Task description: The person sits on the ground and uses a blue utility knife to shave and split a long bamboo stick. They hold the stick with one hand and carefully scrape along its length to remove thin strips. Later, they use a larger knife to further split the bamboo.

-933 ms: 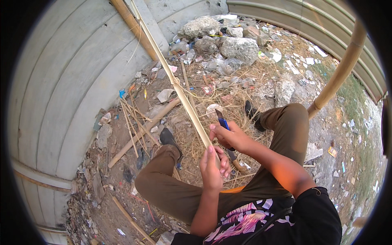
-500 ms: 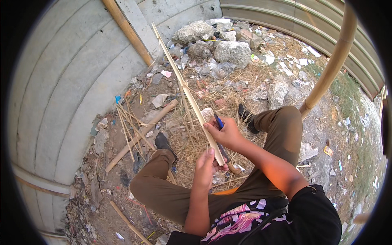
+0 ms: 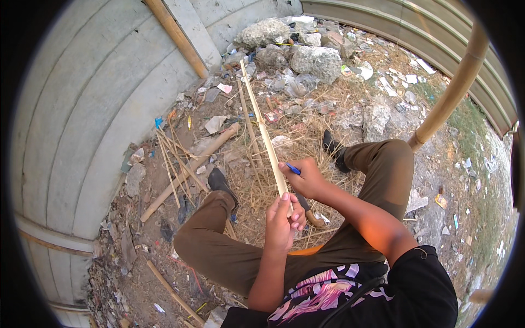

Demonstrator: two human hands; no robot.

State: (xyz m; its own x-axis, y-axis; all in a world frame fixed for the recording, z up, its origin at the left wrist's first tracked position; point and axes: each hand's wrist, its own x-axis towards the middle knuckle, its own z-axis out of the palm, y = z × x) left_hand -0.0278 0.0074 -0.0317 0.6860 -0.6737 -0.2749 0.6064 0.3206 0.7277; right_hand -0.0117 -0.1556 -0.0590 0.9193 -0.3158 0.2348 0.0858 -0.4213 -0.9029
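A long, pale split bamboo strip [image 3: 266, 139] slants away from me, with a raised node partway along it. My left hand [image 3: 281, 223] is closed round its near end, thumb on top. Farther up, my right hand [image 3: 307, 178] is closed with its thumb against the strip's right side. A slim tool with a blue handle [image 3: 293, 169] sits in that right hand; its working end is hidden, so its exact kind is unclear. Below the hands, between my legs, shows a curved brown wooden handle [image 3: 314, 220] joined to a dark part, partly covered by my left hand.
A thick bamboo pole [image 3: 188, 174] and several thin sticks [image 3: 169, 158] lie left of my left foot. Straw and litter cover the ground. Rocks [image 3: 316, 63] are piled ahead by the concrete wall [image 3: 109, 109]. An upright bamboo post [image 3: 451, 93] stands beyond my right knee.
The strip has been drawn back toward me, its far end now lower and farther right. My left hand has turned and wrapped round the near end. The right hand still holds the blue-handled tool.
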